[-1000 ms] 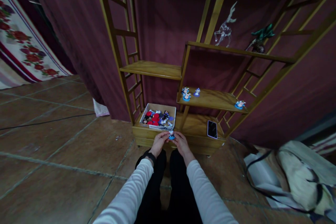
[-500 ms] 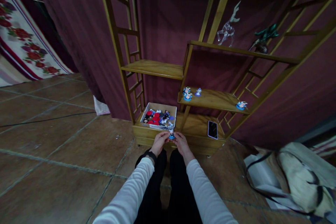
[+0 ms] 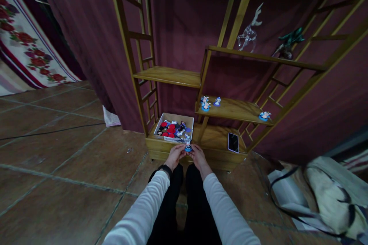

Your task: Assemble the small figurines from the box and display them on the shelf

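Note:
My left hand (image 3: 175, 154) and my right hand (image 3: 198, 155) meet in front of me, both pinching a small figurine on a blue base (image 3: 188, 146). They hover over the front edge of the wooden shelf unit's bottom board (image 3: 214, 138). Just beyond the hands sits an open white box (image 3: 174, 127) filled with red, black and blue small pieces. Three similar blue-based figurines (image 3: 205, 103) stand on the low right shelf, and another one (image 3: 265, 115) stands at its right end.
A phone (image 3: 233, 142) lies on the bottom board to the right. A glass deer (image 3: 249, 30) and a dark green ornament (image 3: 287, 42) stand on the upper shelf. A bag (image 3: 330, 195) lies on the tiled floor at right. Maroon curtains hang behind.
Both hands stay together on the figurine, almost unmoved. The view has shifted slightly.

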`<move>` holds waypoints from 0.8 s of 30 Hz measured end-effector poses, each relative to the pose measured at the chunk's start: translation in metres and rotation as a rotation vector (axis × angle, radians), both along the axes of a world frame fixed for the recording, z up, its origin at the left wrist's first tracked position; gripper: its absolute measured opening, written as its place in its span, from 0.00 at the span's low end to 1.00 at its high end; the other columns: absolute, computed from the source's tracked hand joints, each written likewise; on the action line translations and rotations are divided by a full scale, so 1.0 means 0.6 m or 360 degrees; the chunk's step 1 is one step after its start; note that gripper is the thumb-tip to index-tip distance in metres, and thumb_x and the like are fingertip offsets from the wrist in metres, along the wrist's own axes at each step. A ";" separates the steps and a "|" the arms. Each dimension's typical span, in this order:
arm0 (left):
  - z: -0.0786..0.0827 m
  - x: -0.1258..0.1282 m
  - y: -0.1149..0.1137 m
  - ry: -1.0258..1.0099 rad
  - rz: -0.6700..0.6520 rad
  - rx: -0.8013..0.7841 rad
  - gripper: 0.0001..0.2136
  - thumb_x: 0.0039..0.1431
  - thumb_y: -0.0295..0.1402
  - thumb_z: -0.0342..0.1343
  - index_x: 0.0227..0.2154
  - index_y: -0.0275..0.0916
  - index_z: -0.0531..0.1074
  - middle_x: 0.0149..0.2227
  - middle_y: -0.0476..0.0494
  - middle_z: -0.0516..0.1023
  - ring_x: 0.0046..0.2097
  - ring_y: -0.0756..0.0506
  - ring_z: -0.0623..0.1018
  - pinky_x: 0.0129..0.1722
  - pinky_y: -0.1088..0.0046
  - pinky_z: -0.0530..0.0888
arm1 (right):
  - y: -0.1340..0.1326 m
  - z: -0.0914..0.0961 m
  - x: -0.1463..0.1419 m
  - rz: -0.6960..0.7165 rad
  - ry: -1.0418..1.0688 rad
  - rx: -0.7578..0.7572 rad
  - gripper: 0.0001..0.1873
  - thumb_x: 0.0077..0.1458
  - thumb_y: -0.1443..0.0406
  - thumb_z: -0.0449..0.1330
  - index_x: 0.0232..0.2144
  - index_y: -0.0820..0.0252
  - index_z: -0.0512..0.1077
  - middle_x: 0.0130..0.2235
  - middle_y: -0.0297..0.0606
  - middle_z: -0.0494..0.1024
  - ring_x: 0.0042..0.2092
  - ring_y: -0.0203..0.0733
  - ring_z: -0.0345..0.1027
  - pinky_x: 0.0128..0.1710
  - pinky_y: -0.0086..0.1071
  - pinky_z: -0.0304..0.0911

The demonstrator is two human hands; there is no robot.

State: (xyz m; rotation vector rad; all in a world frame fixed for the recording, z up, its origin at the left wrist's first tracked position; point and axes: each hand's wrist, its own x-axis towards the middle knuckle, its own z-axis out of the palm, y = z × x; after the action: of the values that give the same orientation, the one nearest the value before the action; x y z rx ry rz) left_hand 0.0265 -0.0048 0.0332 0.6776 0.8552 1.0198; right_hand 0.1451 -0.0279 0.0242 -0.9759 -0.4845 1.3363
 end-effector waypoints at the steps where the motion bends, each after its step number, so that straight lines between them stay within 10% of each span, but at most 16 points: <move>1: 0.000 -0.001 0.000 -0.0021 -0.0008 -0.0006 0.13 0.40 0.33 0.66 0.30 0.33 0.76 0.28 0.43 0.77 0.25 0.53 0.74 0.28 0.77 0.70 | 0.000 0.000 0.000 -0.0005 0.0007 0.0003 0.14 0.39 0.58 0.66 0.27 0.59 0.71 0.29 0.34 0.77 0.28 0.34 0.70 0.30 0.30 0.67; 24: -0.017 -0.001 0.009 -0.0139 0.0043 0.0122 0.16 0.35 0.26 0.67 0.32 0.35 0.73 0.27 0.47 0.77 0.28 0.52 0.74 0.32 0.77 0.69 | -0.005 0.004 0.003 0.0015 -0.0249 0.0316 0.15 0.37 0.64 0.66 0.32 0.56 0.71 0.32 0.32 0.75 0.33 0.35 0.67 0.34 0.28 0.62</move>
State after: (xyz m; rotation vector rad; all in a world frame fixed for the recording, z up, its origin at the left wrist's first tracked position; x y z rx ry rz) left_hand 0.0257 0.0005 0.0227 0.6825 0.7539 1.1029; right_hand 0.1470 -0.0308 0.0264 -0.9173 -0.7281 1.2000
